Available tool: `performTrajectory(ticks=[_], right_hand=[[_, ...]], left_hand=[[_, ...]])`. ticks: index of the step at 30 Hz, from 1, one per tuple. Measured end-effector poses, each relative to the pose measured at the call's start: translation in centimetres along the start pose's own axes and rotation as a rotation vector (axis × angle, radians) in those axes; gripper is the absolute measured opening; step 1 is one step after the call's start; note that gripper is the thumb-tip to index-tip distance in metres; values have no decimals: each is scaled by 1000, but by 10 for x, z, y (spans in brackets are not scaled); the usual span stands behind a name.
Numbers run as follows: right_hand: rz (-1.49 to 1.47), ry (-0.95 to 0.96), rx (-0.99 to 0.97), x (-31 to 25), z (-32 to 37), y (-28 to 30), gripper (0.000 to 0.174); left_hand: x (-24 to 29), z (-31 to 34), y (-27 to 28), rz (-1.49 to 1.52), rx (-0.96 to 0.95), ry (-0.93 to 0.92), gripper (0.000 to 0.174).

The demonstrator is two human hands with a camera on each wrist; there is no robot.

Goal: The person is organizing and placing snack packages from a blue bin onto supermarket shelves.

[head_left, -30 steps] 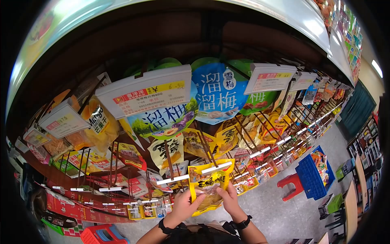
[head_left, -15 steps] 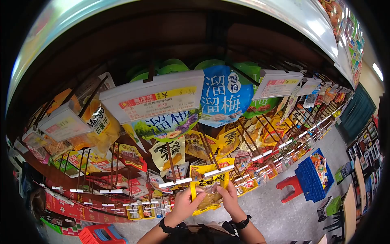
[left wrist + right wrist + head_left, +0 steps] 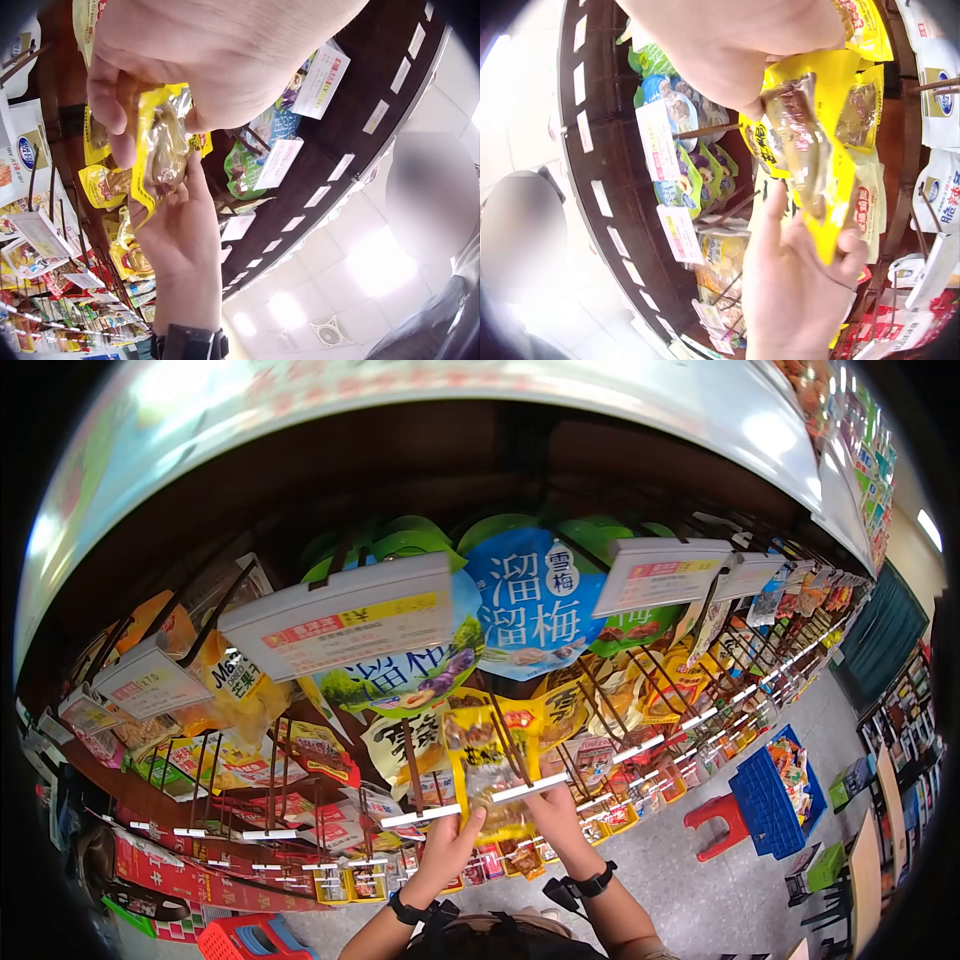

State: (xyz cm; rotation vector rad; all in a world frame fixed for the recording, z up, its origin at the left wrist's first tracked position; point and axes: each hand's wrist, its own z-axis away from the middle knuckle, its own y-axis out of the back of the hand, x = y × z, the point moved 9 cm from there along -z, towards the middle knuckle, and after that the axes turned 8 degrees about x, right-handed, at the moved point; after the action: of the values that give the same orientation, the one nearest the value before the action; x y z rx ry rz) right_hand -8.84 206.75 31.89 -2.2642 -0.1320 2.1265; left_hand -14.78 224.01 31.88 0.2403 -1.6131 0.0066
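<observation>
Yellow snack bag: I find the yellow snack bag [image 3: 478, 745] near the centre of the head frame, a little below the middle; it has a clear window, and both hands hold it.
Left hand: I see the left hand [image 3: 447, 852] at the lower centre of the head frame, with the thumb lying on the front of the bag; in the right wrist frame its fingers bend around the bag's lower edge, so the grip is narrow.
Right hand: the right hand [image 3: 556, 815] is on the other side of the bag, and its fingers pinch the edge there; in the head frame I cannot tell how each finger lies, because part of them is hidden.
White strip: a white strip [image 3: 530, 788] and dark rods cross before the bag in my head view; whether the bag hangs on a rod, I cannot tell.
Pouches: above the bag I see a blue pouch [image 3: 535, 605], and to its left a green pouch [image 3: 405, 685], partly covered by a large price sign [image 3: 345, 625].
Mango bag: the mango bag [image 3: 250, 690] hangs at the left of the head frame.
Floor side: at the right, a blue crate [image 3: 765, 805] with packets inside is just beside a red stool [image 3: 712, 822], on the grey floor [image 3: 665, 875].
</observation>
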Motion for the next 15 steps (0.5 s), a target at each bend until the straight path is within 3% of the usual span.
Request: performTrajectory(ticks=[1,2,4,6,7,11,13,15], right_hand=[[0,3,-1,-4,-4,0,41],[-40,73,25,-13,-6,1,43],[-30,180,118,-20,-7,13,46],[37,210,159,-34,11,36,45],[108,236,202,-42,22,53,45],[-284,0,108,-4,65,126,33],[-287,-29,184,7,89,186,28],[-247,-118,227,38,107,245,26]], left_hand=[[-6,0,-4,26,-14,74,35],[2,0,-9,-113,-78,40,38],[-7,5,-16,-108,-71,46,40],[-23,11,-27,-130,-72,62,58],[-35,14,-32,-142,-82,62,58],[-41,18,-54,218,15,195,48],[-18,17,-68,319,200,158,46],[-9,11,-82,232,369,-78,40]])
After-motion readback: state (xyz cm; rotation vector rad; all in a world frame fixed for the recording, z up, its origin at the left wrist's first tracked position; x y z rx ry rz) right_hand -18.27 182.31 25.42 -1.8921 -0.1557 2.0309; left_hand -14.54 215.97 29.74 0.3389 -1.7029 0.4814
